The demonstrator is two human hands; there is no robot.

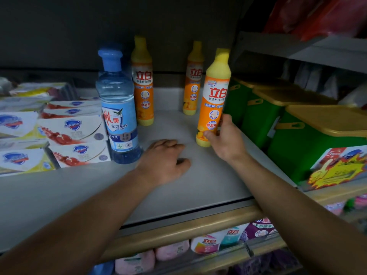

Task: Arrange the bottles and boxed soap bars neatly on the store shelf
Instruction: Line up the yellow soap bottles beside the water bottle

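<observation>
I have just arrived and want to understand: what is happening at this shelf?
A person is stocking a store shelf. The right hand grips the nearest orange dish soap bottle near its base. The left hand rests on the shelf beside a blue detergent bottle. Boxed soap bars are stacked at the left.

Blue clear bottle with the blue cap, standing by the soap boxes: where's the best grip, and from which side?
Grip the clear blue bottle around its labelled middle, where the body is straight. Come from its right, probably with the left hand, which rests on the bare grey shelf there. The stacked white soap boxes crowd its left side, and an orange bottle stands close behind.
</observation>
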